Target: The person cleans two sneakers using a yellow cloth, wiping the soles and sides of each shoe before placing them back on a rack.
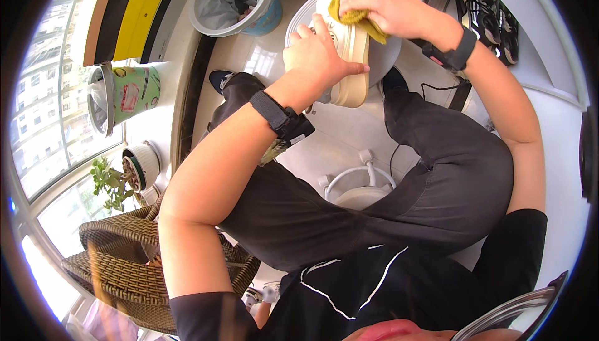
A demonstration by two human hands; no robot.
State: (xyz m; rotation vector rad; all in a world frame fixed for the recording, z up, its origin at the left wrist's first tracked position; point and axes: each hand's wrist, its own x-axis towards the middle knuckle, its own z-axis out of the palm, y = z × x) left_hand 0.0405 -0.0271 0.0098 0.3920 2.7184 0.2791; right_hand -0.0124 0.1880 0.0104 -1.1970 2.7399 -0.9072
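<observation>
A cream-white shoe with a thick sole (354,79) is tilted up in front of me, its side facing my left hand (312,55). That hand grips the shoe, fingers spread across the upper and thumb over the sole. My right hand (386,8) holds a bunched mustard-yellow cloth (350,12) against the far end of the shoe. Part of the upper is hidden by my left fingers. Beneath the shoe is a round pale-grey basin or bucket (390,58), mostly covered from view.
A lined waste bin (200,23) stands beyond my left hand. To the left are a green patterned bin (135,90), a potted plant (110,182) and a wicker chair (121,275). Dark shoes (484,13) sit on a shelf at right. A white wheeled stool base (369,170) shows between my legs.
</observation>
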